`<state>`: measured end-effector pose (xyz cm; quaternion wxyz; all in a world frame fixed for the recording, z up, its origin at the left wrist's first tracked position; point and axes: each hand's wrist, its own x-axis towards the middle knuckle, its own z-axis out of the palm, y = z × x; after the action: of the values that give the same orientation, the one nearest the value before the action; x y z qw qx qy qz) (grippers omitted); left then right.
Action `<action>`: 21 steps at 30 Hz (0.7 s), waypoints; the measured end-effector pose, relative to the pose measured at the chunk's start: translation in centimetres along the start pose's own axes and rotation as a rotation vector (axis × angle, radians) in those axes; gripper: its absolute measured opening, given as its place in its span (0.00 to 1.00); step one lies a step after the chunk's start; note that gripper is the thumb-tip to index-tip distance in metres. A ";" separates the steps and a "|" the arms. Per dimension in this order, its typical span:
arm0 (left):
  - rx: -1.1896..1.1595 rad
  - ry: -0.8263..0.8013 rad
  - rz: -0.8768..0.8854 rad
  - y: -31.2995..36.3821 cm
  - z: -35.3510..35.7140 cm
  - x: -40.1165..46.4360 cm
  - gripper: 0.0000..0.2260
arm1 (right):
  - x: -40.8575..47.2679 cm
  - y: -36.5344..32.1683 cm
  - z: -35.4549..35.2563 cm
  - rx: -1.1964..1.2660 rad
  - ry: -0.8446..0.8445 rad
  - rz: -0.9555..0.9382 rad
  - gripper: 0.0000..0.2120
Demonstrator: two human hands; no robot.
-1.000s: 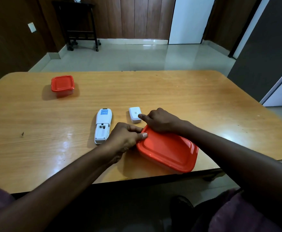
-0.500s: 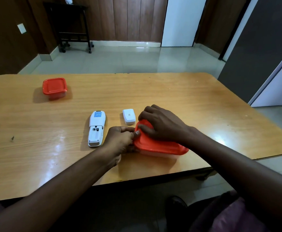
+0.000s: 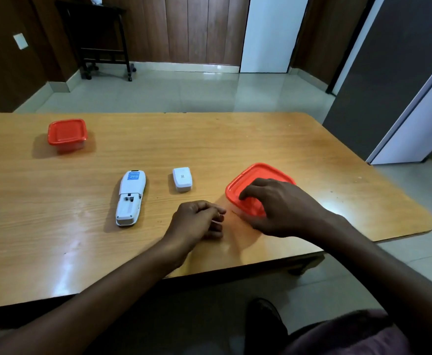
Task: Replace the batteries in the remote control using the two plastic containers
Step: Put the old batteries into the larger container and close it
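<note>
The white remote (image 3: pixel 130 198) lies back up on the wooden table (image 3: pixel 235 139), its battery compartment uncovered and looking empty. Its white battery cover (image 3: pixel 182 179) lies just to the right. A larger clear container with a red lid (image 3: pixel 258 175) stands right of centre; my right hand (image 3: pixel 281 208) lies over its lid, fingers curled on top and thumb at the near side. My left hand (image 3: pixel 197 221) rests on the table left of it, fingers loosely curled, nothing visible in it. A smaller red-lidded container (image 3: pixel 67 134) stands closed at the far left.
The table's near edge (image 3: pixel 209 272) runs just below my wrists, and its right edge lies close beyond the larger container. A dark wheeled stand (image 3: pixel 102 39) stands by the far wall across the tiled floor.
The larger container has gone from tilted at the near edge to flat and further right under my right hand. My left hand has let go of its lid rim.
</note>
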<state>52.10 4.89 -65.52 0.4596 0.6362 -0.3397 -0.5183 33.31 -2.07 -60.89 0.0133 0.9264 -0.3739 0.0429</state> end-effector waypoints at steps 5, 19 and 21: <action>0.480 0.075 0.316 0.8 0.8 1.6 0.07 | -0.1 1.6 0.0 -0.008 -0.029 0.177 0.19; 1.102 -0.122 0.283 7.9 9.8 17.8 0.33 | 7.5 17.2 2.1 0.058 0.122 0.577 0.22; 1.161 -0.125 0.266 8.6 10.8 20.1 0.36 | 9.9 19.8 2.2 0.060 0.141 0.610 0.17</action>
<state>46.66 -18.87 -64.87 0.0771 0.7037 -0.6704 -0.2224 26.83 -23.32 -62.37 -0.0015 0.7663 -0.6312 0.1200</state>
